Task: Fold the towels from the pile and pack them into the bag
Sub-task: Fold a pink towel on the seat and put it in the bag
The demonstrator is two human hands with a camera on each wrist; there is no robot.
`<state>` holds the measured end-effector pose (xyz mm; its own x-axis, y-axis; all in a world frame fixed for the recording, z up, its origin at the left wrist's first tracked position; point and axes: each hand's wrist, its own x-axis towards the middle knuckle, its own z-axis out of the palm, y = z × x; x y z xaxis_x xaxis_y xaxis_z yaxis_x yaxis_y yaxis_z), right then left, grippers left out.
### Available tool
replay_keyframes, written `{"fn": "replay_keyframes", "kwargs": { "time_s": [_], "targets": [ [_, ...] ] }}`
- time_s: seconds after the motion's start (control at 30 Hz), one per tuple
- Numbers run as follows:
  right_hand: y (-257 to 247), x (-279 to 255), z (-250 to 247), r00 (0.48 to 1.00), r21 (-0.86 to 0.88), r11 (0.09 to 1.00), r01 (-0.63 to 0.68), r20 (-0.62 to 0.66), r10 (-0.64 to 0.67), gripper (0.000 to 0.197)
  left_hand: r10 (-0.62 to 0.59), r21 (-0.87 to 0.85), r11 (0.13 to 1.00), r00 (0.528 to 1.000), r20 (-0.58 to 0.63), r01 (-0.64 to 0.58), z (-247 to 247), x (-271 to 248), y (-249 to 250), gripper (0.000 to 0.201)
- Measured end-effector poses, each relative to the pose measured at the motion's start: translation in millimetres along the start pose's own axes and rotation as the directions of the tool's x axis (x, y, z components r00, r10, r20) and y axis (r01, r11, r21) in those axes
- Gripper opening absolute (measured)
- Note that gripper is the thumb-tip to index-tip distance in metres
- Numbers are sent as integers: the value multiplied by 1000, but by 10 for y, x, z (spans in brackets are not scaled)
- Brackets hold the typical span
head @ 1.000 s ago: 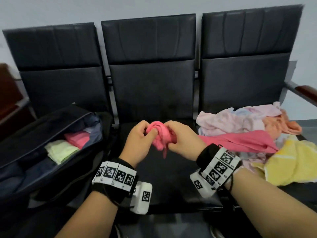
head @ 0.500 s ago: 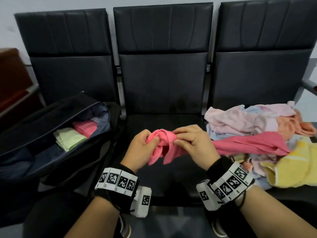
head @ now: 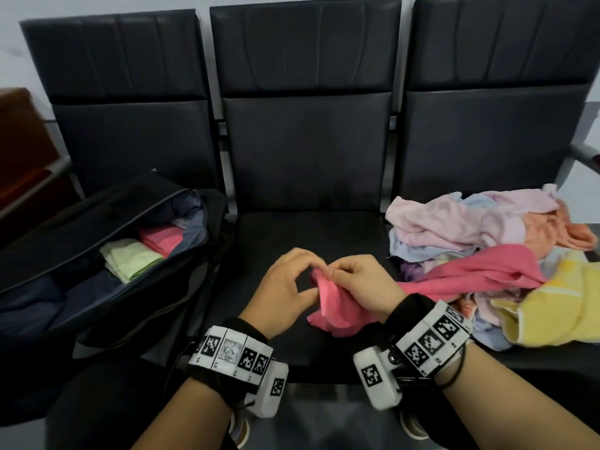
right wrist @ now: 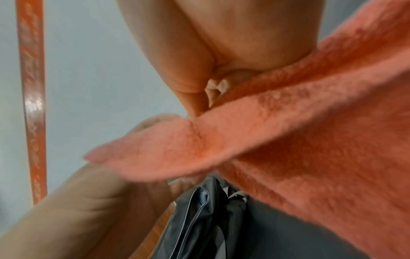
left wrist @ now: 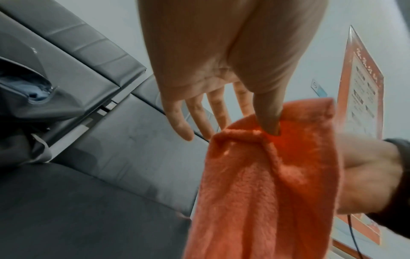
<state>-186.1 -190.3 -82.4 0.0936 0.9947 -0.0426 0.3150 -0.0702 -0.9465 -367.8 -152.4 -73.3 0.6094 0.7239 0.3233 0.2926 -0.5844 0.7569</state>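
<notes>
Since half a second ago the pink towel (head: 334, 306) has come out of its bunched knot and now hangs loose from the fingers, its lower end near the middle seat (head: 311, 241); both hands sit lower, nearer the seat's front edge. Bag (head: 97, 254): black, on the left seat, unzipped, a folded green towel (head: 130, 258) and a folded pink one (head: 162, 238) inside, dark lining bare in front of them. Left hand (head: 285, 287): thumb and forefinger pinch the towel's top edge, other fingers straight and spread. Right hand (head: 363, 284): fingers curled, gripping the same edge just beside the left. Middle seat: bare black surface behind the hands up to the backrest. Pile (head: 487, 254): right seat, loose towels in pale pink, blue, orange, yellow, with a second pink towel (head: 480, 274) across the top reaching toward the right wrist. Wrist bands carry black-and-white square markers. Red-framed wall notice (left wrist: 361, 98), left wrist view: text too blurred to read.
</notes>
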Motion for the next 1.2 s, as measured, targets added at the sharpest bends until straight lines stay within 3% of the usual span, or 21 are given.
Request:
{"fn": "replay_keyframes", "kwargs": {
  "time_s": [0.07,0.13,0.23,0.33,0.4,0.47,0.53,0.6,0.77,0.87,0.97,1.07,1.2],
  "targets": [
    [25,-32,-5,999,-38,999,-37,37,39,21,-34,-66,997,999,-29,32,37,12,21,12],
    [18,-75,-33,999,-75,997,-8,42,11,24,-158,-150,978,983,-93,143,34,25,19,11],
    [-37,-184,-114,988,-140,980,141,-37,-147,17,-268,-203,952,946,-183,231,-27,28,-21,16],
    [-79,-277,-120,962,-276,924,266,7,-274,32,-300,-227,939,939,-171,259,-55,21,-16,16],
    [-93,-275,-78,946,-353,885,303,-3,-324,18,-322,-228,932,934,-158,282,-59,22,-17,17],
    [-107,-259,-68,926,-352,877,327,-65,-372,3,-314,-212,934,942,-114,286,-68,16,6,14],
    [-124,-241,-67,918,-369,866,337,-73,-389,8,-280,-211,939,960,-19,270,-76,0,55,9],
    [-143,-229,-42,928,-423,844,330,-18,-371,11,-223,-208,952,974,29,224,-71,-13,117,18],
    [-197,-265,17,942,-494,808,321,77,-327,34,-118,-93,989,993,-5,117,-96,9,190,7],
    [-212,-305,-92,945,-527,794,303,59,-322,6,-128,-96,988,985,-112,117,-169,-6,160,13],
    [-157,-284,-359,941,-594,759,266,-10,-338,7,-202,-261,957,934,-294,125,-357,-14,81,20],
    [-27,-261,-656,949,-695,700,163,-84,-304,13,-276,-417,905,864,-422,85,-629,-31,24,12],
    [161,-281,-968,939,-750,662,4,-224,-259,22,-356,-523,852,722,-594,-10,-1000,-74,-72,22]
  ]
}}
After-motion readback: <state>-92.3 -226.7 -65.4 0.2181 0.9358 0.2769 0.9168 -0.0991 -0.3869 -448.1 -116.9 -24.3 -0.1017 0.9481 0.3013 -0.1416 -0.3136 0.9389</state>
